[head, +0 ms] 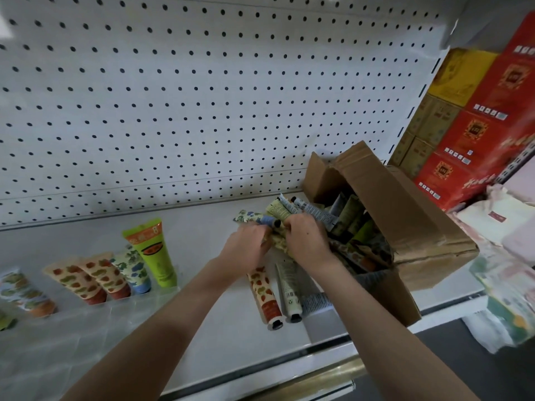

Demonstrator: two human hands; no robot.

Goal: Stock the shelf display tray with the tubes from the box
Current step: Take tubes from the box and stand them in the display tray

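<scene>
bare shelf [208,238] between tubes [115,273], box [405,215]

Cardboard box [405,227] on its side at the shelf's [202,227] right end, tubes spilling from its mouth; two tubes [275,293] lying before it near the front edge; display tray [86,308] at the front left, tubes [115,273] standing in it; pegboard [202,96] behind; stacked cartons [477,117] right of the box

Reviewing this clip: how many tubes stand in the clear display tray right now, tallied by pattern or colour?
Plain lime-green tube with orange label: 1
Cream tube with blue and green print and blue cap: 1
Cream tubes with red strawberry print and red caps: 2
White tube with green and orange print and orange cap: 1
Total: 5 in the clear plastic display tray. A green scrap at the left edge is too cropped to count.
</scene>
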